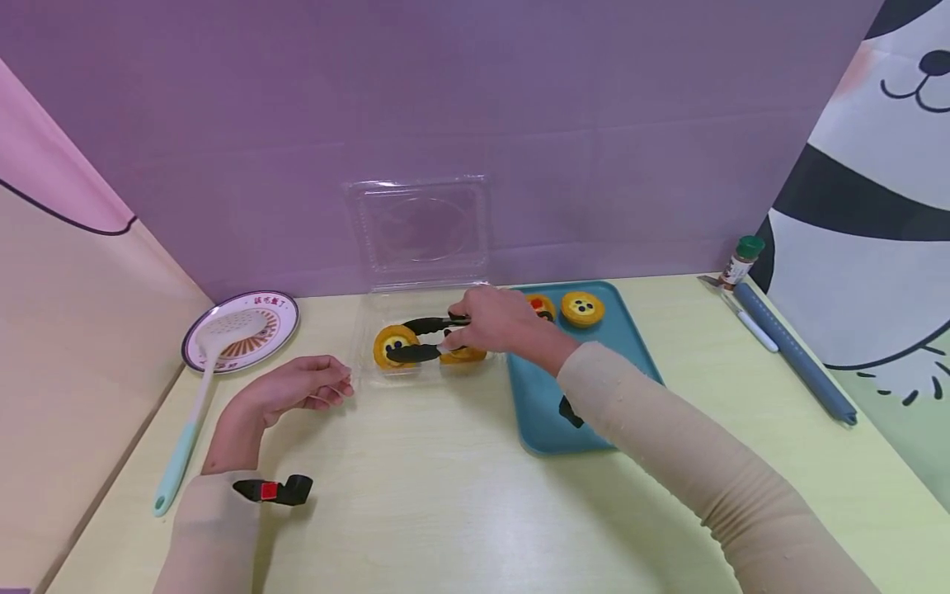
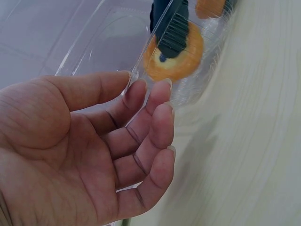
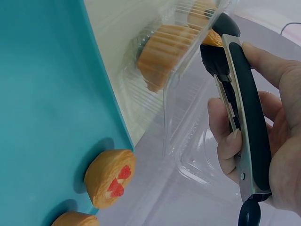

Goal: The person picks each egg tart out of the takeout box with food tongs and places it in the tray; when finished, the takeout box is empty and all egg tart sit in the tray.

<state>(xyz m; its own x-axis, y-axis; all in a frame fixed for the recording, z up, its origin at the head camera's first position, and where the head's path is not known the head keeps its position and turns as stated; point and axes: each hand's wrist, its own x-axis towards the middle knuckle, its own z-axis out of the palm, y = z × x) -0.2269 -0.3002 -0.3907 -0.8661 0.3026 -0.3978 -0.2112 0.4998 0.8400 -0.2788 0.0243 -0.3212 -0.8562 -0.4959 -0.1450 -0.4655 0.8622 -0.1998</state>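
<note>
My right hand point(image 1: 493, 320) holds a pair of tongs point(image 3: 249, 113) by the handles. Inside a clear plastic container point(image 1: 382, 309) with its lid raised, the black tong tips lie over an egg tart point(image 1: 384, 337) topped with blueberries. A second tart point(image 1: 466, 355) sits beside it, partly covered by the right hand and seen from its side in the right wrist view. At the container's near left corner, my left hand point(image 1: 297, 386) pinches the rim between thumb and index finger; its other fingers are loosely bent.
A blue tray point(image 1: 545, 412) stands to the right, carrying a blueberry tart point(image 1: 582, 308) and a strawberry tart point(image 3: 110, 179). On the left, a skimmer point(image 1: 211, 355) leans on a patterned plate point(image 1: 278, 334). A spice jar point(image 1: 740, 264), a knife point(image 1: 750, 322) and a blue roll point(image 1: 797, 355) line the right edge.
</note>
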